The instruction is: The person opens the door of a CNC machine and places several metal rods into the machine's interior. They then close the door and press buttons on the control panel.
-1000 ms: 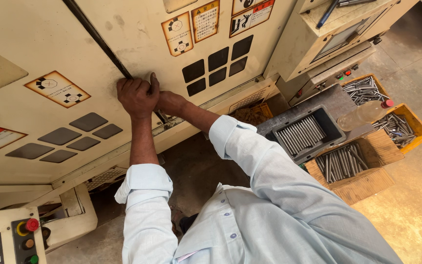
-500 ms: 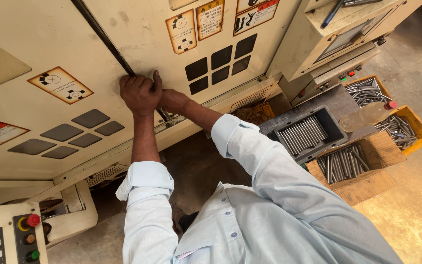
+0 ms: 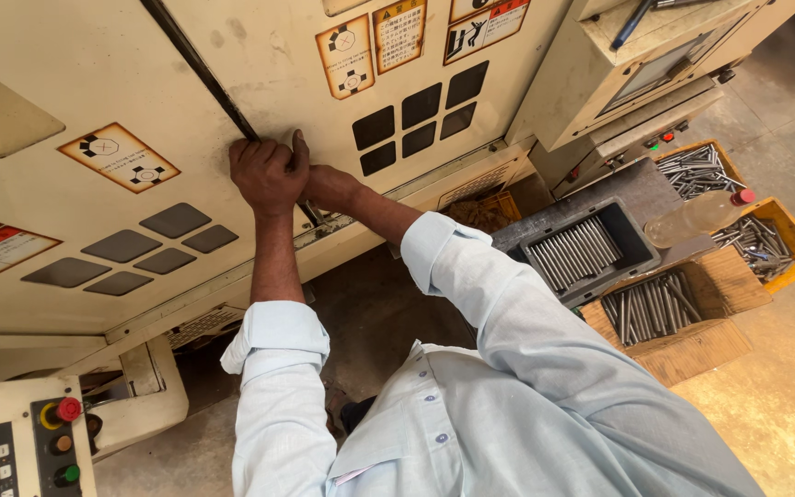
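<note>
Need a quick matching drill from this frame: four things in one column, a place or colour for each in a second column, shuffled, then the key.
Things
1. left hand
2. grey tray of metal rods
3. plastic bottle
4. red round button

Places or colours
A. on the control panel at lower left
B. lying between the rod bins, red cap
C. on the dark seam between the cream machine doors
D. below the machine, right of the person's sleeve

Pairs: 1-C, 2-D, 3-B, 4-A

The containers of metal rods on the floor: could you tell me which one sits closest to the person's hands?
The dark grey tray of neatly aligned rods sits closest, just right of the light-blue sleeve; the cardboard box and orange bins lie farther out.
</note>
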